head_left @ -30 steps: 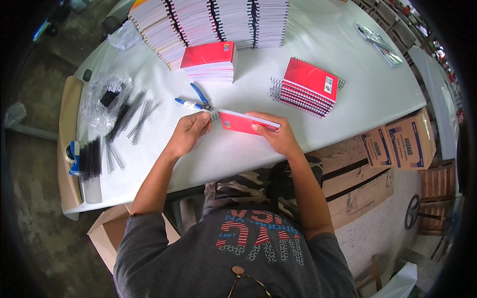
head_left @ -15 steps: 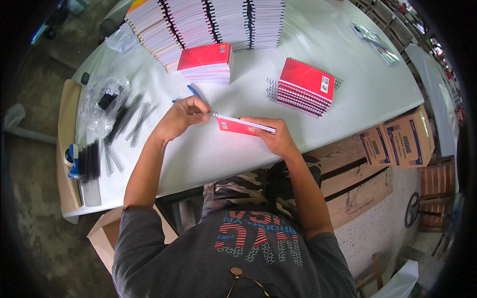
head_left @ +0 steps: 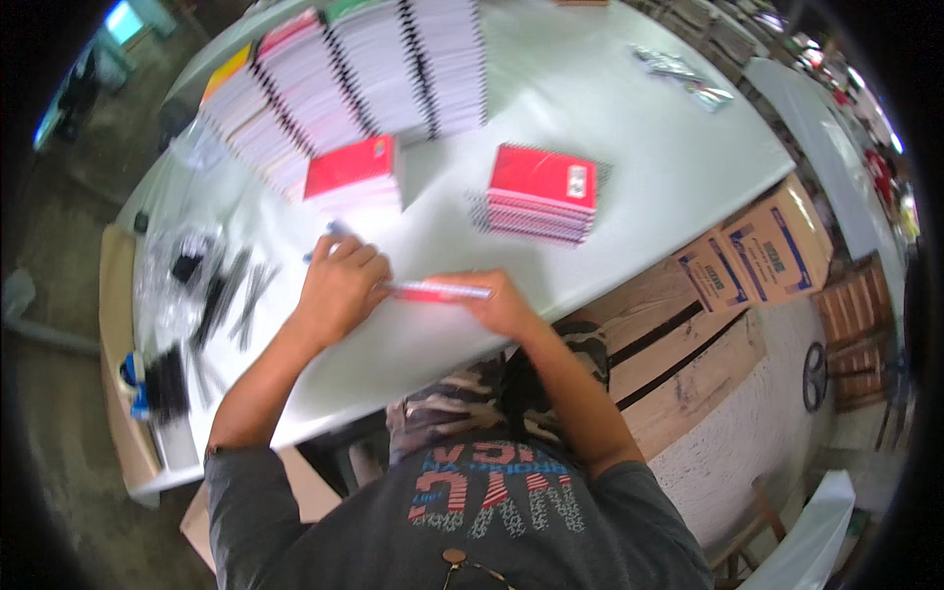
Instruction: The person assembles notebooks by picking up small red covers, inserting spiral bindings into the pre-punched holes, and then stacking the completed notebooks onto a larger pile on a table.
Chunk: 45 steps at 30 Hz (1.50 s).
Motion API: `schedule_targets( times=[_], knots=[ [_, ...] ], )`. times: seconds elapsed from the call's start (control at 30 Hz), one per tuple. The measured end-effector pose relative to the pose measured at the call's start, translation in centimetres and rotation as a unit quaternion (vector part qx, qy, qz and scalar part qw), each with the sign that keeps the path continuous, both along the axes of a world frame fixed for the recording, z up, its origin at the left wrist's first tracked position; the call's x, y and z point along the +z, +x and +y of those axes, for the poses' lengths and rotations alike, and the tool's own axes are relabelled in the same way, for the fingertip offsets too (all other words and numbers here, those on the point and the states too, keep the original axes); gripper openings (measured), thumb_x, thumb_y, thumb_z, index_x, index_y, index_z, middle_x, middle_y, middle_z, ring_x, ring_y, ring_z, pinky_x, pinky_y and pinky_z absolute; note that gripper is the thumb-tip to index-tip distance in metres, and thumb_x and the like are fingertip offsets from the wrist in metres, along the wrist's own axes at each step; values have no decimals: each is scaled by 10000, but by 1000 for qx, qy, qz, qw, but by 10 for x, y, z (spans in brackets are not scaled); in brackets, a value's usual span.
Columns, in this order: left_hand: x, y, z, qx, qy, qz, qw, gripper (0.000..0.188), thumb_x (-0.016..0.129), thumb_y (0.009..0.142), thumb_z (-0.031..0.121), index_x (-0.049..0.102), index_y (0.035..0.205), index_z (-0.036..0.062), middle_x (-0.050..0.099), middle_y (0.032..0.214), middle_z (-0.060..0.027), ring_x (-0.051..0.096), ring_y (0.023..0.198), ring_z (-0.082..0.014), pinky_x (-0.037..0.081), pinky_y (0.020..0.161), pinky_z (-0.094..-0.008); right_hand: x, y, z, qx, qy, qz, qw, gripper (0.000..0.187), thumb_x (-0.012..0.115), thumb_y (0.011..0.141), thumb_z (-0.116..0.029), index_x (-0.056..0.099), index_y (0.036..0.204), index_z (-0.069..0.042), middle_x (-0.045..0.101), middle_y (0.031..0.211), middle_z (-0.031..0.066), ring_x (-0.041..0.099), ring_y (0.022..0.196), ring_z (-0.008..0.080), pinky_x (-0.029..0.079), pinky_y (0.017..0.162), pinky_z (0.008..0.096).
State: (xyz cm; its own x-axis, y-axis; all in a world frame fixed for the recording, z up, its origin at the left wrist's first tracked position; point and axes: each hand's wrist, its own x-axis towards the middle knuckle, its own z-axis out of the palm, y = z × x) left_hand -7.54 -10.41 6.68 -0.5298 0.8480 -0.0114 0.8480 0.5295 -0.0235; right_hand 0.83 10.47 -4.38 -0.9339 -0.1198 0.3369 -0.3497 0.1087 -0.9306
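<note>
Fingers of the right hand (head_left: 499, 303) clamp a red notebook's (head_left: 425, 293) three-o'clock end above the tabletop (head_left: 629, 147) at mid-view; the left hand's (head_left: 344, 285) fingers are at nine o'clock, grip too blurred to tell. Uneven pressure could skew its pages. Leftward, at nine o'clock, a clear bag (head_left: 157, 292) holds something black; three-o'clock cardboard boxes (head_left: 777, 251) hide their contents.

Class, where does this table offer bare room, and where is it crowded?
Bare table lies between the right red stack and shiny packets, and between that stack and the near edge. Crowded: the left end, with plastic bag, black coils and tape dispenser.
</note>
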Motion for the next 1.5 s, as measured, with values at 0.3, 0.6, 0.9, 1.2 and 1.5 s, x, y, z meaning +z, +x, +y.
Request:
schedule_targets(
  times=[0.3,0.6,0.9,1.2,1.5],
  knots=[
    [-110,47,-26,-46,158,180,970,1080,515,746,665,133,1376,-125,159,1419,-355,100,1330,-512,59,1038,-635,1,23,-28,-13,-113,44,993,447,493,766,59,602,1177,-81,627,1109,155,637,983,243,469,851,306],
    [-125,62,-24,-29,55,247,967,1201,203,712,854,6,1395,-115,-42,1465,-312,-115,1353,-449,-77,1026,-633,18,43,-37,-103,-49,136,984,503,496,740,92,579,1201,-91,603,1146,157,630,977,285,483,822,316],
    [-111,56,-28,-51,167,191,966,1189,344,724,814,-70,1407,-66,-74,1456,-310,-101,1357,-430,-95,1045,-595,46,43,-34,-128,-15,217,968,474,554,732,96,589,1178,-63,601,1153,164,620,1017,273,504,827,332],
    [-108,36,-14,-14,371,190,909,1258,250,647,899,168,1375,-124,58,1426,-379,-55,1251,-645,-33,920,-755,39,34,-38,-157,59,269,948,486,560,681,110,594,1149,-12,626,1093,170,658,897,280,540,744,332],
    [-108,49,-1,-90,351,136,922,1303,507,592,824,175,1317,-206,204,1303,-466,246,1205,-608,144,942,-737,45,38,-41,-154,82,235,956,499,605,677,69,558,1169,1,630,1076,173,650,906,293,527,742,349]
  ],
)
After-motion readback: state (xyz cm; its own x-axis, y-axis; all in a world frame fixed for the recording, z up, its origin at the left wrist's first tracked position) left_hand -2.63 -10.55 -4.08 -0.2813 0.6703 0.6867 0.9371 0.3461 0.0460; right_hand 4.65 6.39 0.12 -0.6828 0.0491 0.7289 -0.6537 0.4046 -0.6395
